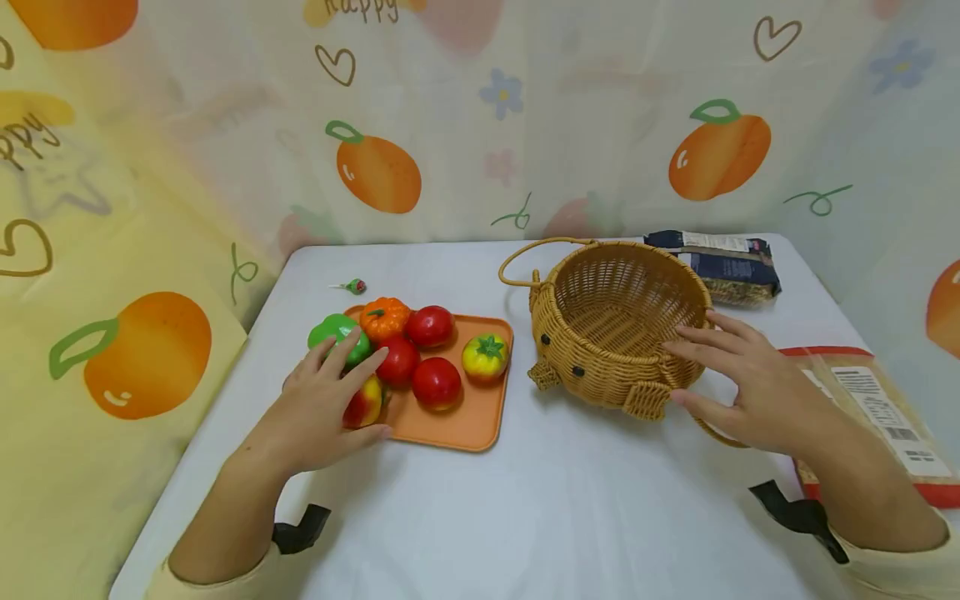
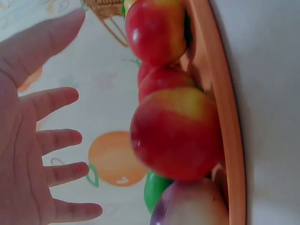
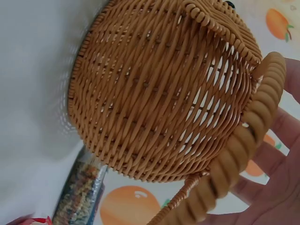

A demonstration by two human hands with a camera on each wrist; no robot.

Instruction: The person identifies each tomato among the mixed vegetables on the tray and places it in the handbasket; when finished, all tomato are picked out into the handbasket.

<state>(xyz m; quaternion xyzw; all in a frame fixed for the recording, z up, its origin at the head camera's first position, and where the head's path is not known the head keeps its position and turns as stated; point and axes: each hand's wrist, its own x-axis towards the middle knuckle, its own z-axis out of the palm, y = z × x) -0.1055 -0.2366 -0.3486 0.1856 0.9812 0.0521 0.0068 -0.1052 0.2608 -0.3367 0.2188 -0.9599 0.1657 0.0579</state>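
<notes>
My left hand (image 1: 322, 408), fingers spread, hovers over the left side of an orange tray (image 1: 468, 423). On the tray are several red fruits (image 1: 437, 384), an orange pumpkin (image 1: 386, 320), a green pepper (image 1: 327, 328) and a yellow fruit (image 1: 484, 360) with a green top. The left wrist view adds a red-and-yellow fruit (image 2: 176, 136) and a purple-and-white piece (image 2: 192, 204); the palm grips nothing. My right hand (image 1: 765, 387) is at the right rim of a wicker animal-shaped basket (image 1: 600, 379). Its fingers extend behind the basket's handle (image 3: 246, 136); contact is unclear.
Behind the basket lies a dark-blue food bag (image 1: 727, 267). A clear bag with red edges (image 1: 892, 417) lies at the right, under the right forearm. A small lollipop (image 1: 356, 287) sits behind the tray. A patterned curtain (image 1: 450, 100) stands around the white table (image 1: 555, 517).
</notes>
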